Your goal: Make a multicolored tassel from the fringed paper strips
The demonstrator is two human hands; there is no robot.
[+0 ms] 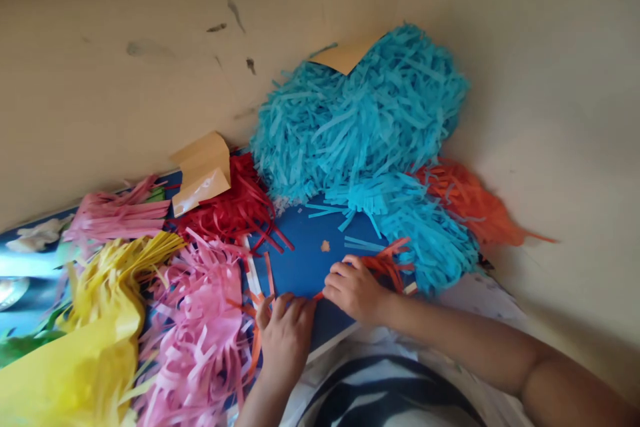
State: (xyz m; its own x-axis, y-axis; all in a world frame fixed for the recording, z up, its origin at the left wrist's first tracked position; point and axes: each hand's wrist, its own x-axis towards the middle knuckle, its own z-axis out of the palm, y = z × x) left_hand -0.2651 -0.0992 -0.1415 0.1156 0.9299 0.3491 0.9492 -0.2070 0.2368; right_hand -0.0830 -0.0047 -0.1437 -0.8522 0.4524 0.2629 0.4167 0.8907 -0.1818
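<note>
At the near edge of the blue tabletop point(295, 260), my left hand point(286, 333) is closed, knuckles up, on orange fringed paper point(393, 260). My right hand point(357, 290) grips the same paper a little further right, fingers curled over it. A thin twisted orange stretch shows between the two hands. Loose orange strips fan out beyond my right hand and hang past my left one; the parts under my fingers are hidden. Pink fringed paper point(200, 327) lies just left of my left hand, and blue fringed paper point(430, 240) lies beyond my right.
A large pile of blue fringe point(360, 120) leans against the wall point(125, 93), a tan card point(347, 57) on it. Red fringe point(235, 207) lies under another tan card point(205, 170). Yellow paper point(85, 353) spreads at left; more orange fringe point(470, 203) rests at right.
</note>
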